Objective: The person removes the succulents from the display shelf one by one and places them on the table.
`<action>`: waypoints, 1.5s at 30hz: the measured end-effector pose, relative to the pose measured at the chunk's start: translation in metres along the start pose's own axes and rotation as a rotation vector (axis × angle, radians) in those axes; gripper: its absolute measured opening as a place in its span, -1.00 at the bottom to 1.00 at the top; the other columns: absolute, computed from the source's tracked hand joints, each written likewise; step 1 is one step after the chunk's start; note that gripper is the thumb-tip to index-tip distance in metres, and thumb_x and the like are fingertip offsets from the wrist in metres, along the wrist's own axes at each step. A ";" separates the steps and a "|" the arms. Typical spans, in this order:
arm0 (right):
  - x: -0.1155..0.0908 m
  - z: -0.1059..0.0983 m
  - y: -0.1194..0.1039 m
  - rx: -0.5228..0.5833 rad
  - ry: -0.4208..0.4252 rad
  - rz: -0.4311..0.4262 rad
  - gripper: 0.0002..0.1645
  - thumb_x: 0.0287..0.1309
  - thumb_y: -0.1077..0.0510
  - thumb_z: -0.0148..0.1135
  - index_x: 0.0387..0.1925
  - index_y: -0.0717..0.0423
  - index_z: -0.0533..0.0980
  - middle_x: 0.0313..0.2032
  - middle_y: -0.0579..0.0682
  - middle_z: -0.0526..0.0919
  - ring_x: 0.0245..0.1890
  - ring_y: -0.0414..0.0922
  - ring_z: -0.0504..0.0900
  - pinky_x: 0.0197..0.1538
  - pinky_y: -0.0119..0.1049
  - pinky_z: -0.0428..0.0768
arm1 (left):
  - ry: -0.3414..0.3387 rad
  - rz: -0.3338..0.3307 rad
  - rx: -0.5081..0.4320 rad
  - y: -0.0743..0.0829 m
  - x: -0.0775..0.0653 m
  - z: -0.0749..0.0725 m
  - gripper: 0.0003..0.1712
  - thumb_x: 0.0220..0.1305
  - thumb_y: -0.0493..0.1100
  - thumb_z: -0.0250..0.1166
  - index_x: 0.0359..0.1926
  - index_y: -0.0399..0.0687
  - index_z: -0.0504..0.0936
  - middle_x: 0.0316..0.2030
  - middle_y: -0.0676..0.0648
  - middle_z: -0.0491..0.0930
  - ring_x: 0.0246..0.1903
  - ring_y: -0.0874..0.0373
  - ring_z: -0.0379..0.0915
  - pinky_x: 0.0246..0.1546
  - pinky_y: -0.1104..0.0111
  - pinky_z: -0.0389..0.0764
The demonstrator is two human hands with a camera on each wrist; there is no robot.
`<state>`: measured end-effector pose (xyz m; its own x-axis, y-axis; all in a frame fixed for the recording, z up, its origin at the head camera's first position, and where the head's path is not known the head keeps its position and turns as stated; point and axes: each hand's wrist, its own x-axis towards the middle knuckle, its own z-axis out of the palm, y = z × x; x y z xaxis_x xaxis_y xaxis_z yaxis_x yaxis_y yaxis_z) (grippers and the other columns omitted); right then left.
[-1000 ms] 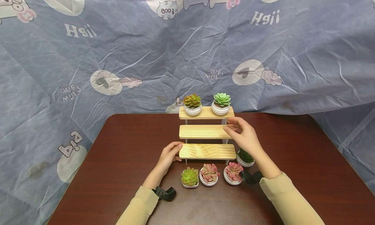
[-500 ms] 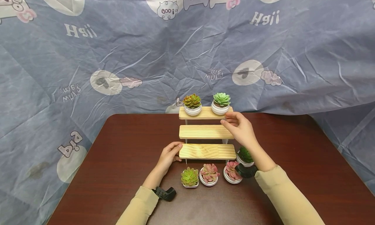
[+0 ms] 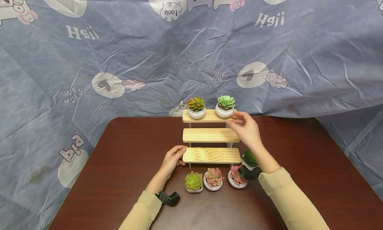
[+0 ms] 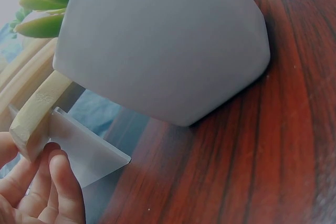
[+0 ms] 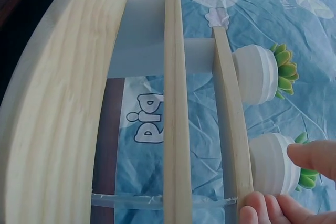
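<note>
My left hand (image 3: 170,160) pinches the left end of the bottom board of a three-tier wooden display stand (image 3: 209,155); the left wrist view shows thumb and fingers on that board end (image 4: 34,114). At the top tier's right end is my right hand (image 3: 249,130). Its thumb and fingers are spread apart, with fingertips (image 5: 257,205) at the board's edge beside the white pot of a mint-green succulent (image 3: 225,108). Contact with this pot cannot be told for certain. A brownish-green succulent (image 3: 196,107) in a white pot stands on the top tier's left side.
In front of the stand are a lime-green succulent (image 3: 193,182) and two pink succulents (image 3: 213,179). A dark green succulent (image 3: 250,158) stands by the stand's right side, partly behind my right forearm. A printed blue cloth (image 3: 149,57) hangs behind the brown table (image 3: 134,140).
My right hand has moved up from beside the middle tier to the top tier's right end. The mint-green succulent has shifted very slightly left. The left hand keeps its hold.
</note>
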<state>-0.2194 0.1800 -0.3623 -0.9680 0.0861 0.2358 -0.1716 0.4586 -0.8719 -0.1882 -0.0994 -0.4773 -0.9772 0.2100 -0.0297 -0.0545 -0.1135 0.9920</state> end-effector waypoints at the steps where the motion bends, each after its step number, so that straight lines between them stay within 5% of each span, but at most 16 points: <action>1: 0.000 0.000 0.000 0.005 0.007 -0.002 -0.38 0.10 0.07 0.33 0.14 0.26 0.40 0.00 0.17 0.56 -0.07 0.04 0.57 -0.13 -0.42 0.53 | 0.001 -0.002 -0.002 0.000 0.000 0.000 -0.64 0.40 -0.16 0.10 0.06 -0.37 0.48 -0.27 -0.04 0.53 -0.47 0.19 0.44 -0.49 0.39 0.57; 27: 0.014 0.010 -0.011 0.015 0.088 0.032 -0.26 0.04 0.11 0.38 0.21 0.28 0.33 0.06 0.22 0.48 0.04 0.07 0.51 0.11 -0.17 0.48 | 0.021 -0.019 0.012 0.004 -0.002 0.002 -0.66 0.40 -0.18 0.10 0.06 -0.35 0.50 -0.17 -0.05 0.51 -0.44 0.19 0.43 -0.48 0.37 0.56; 45: 0.033 0.020 -0.014 0.022 0.044 0.056 -0.10 -0.04 0.08 0.44 0.26 0.33 0.23 0.11 0.27 0.43 0.10 0.08 0.48 0.10 -0.17 0.49 | 0.019 -0.010 0.013 0.003 -0.001 0.003 -0.67 0.40 -0.20 0.09 0.04 -0.36 0.50 -0.19 -0.04 0.54 -0.45 0.20 0.43 -0.49 0.38 0.56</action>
<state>-0.2523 0.1590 -0.3512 -0.9673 0.1505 0.2043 -0.1215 0.4322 -0.8936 -0.1872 -0.0974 -0.4738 -0.9804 0.1924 -0.0421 -0.0621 -0.0991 0.9931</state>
